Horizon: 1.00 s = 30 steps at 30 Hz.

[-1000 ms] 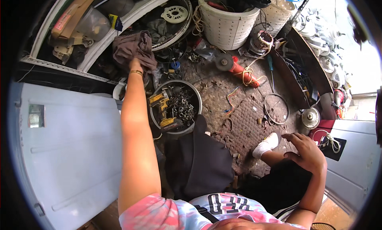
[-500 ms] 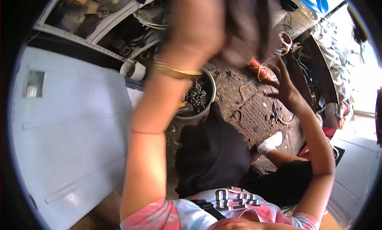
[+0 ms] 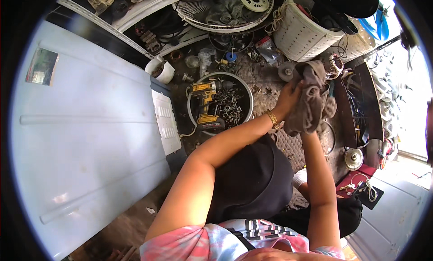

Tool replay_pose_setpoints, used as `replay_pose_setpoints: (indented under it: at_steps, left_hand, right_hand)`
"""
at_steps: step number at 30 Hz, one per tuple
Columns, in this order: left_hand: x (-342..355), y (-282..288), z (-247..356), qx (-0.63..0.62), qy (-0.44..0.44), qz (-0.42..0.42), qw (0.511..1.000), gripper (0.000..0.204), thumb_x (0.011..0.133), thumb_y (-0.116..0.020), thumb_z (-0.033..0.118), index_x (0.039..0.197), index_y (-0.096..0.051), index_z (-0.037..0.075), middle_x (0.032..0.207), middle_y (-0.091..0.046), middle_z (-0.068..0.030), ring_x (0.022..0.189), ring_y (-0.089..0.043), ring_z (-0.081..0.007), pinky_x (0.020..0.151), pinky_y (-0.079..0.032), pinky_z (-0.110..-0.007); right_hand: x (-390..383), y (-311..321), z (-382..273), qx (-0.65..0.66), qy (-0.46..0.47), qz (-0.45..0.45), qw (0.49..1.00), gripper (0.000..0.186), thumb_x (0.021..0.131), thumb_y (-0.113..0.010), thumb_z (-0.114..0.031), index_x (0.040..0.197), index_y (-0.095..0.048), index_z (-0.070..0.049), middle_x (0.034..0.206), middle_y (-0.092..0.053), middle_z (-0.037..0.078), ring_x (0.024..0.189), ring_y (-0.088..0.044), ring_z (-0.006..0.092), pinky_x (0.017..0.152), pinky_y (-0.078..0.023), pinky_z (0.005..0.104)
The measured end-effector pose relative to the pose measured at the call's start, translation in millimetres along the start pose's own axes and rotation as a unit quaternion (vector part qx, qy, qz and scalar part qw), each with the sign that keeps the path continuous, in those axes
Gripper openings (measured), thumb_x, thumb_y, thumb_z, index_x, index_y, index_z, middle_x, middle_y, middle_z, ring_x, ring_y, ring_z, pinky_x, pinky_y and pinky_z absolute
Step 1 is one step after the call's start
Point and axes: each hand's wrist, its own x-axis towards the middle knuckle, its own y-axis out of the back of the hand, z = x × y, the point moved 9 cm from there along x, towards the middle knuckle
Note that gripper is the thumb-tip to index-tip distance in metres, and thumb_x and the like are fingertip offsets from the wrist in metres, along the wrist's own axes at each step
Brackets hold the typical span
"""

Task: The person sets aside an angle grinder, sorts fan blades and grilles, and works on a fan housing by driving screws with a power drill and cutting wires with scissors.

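A crumpled brown-grey cloth (image 3: pixel 307 100) is bunched up in front of me, right of centre. My left hand (image 3: pixel 288 100), with a gold bracelet at the wrist, is closed on its left side. From below, my right forearm runs up to the same cloth. Only the wrist end of my right hand (image 3: pixel 310 138) shows, because the cloth covers the fingers; whether they grip it cannot be seen. Left of the hands, a grey tub (image 3: pixel 249 91) holds a yellow-and-black cordless drill (image 3: pixel 205 100) and many small metal parts (image 3: pixel 230 108).
A large pale blue panel (image 3: pixel 90 130) fills the left side. Behind are a fan guard (image 3: pixel 194 21) and a white perforated basket (image 3: pixel 306 33). To the right stand a dark open box (image 3: pixel 372 98), a round metal part (image 3: pixel 353 159) and a dark red case (image 3: pixel 361 175) with white cable.
My left hand has come down from high up, bringing the cloth with it. My right hand, spread open before, is now behind the cloth. The red thing near it is out of sight.
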Motion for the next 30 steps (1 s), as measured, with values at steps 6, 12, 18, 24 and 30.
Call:
replay_pose_setpoints:
  at_steps: [6,12,18,24,30]
  left_hand:
    - [-13,45,21,0.266,-0.042,-0.076,0.960,0.042,0.092,-0.064,0.019,0.128,-0.059,-0.003,0.119,-0.069,-0.0210,0.110,-0.067,-0.0281,0.093,-0.051,-0.038]
    - [-27,180,182,0.399,-0.119,0.162,0.894,0.061,0.088,-0.072,0.025,0.137,-0.050,-0.004,0.126,-0.062,-0.0272,0.117,-0.061,-0.0411,0.098,-0.049,-0.044]
    - [-68,339,209,0.472,-0.078,0.288,0.829,0.063,0.093,-0.070,0.031,0.138,-0.046,-0.006,0.128,-0.060,-0.0295,0.123,-0.057,-0.0433,0.100,-0.046,-0.045]
    - [-112,346,107,0.770,0.295,0.185,0.534,0.067,0.083,-0.077,0.041,0.132,-0.057,0.000,0.151,-0.036,-0.0264,0.139,-0.031,-0.0475,0.095,-0.050,-0.054]
    - [39,379,45,0.570,0.066,0.167,0.802,0.056,0.085,-0.076,0.043,0.125,-0.063,0.007,0.150,-0.042,-0.0265,0.132,-0.045,-0.0473,0.090,-0.051,-0.053]
  right_hand:
    - [-24,-18,23,-0.182,-0.077,-0.010,0.980,0.057,0.097,-0.066,-0.025,0.144,-0.041,-0.004,0.134,-0.049,0.014,0.116,-0.055,0.0227,0.097,-0.049,0.0343]
    - [-29,-116,-19,-0.500,0.145,-0.144,0.842,0.077,0.088,-0.070,-0.007,0.153,-0.029,-0.005,0.155,-0.033,0.019,0.141,-0.038,0.0338,0.115,-0.033,0.0439]
    - [-9,32,33,-0.643,0.091,-0.062,0.757,0.077,0.083,-0.071,-0.004,0.150,-0.034,-0.008,0.152,-0.033,0.023,0.136,-0.041,0.0418,0.107,-0.043,0.0481]
    - [-34,146,94,-0.816,-0.066,-0.075,0.570,0.075,0.082,-0.074,-0.020,0.148,-0.040,-0.015,0.157,-0.026,0.027,0.133,-0.040,0.0491,0.103,-0.043,0.0585]
    - [-39,200,131,-0.895,-0.195,-0.059,0.397,0.082,0.086,-0.068,-0.049,0.152,-0.037,-0.011,0.165,-0.018,0.020,0.145,-0.031,0.0453,0.104,-0.039,0.0668]
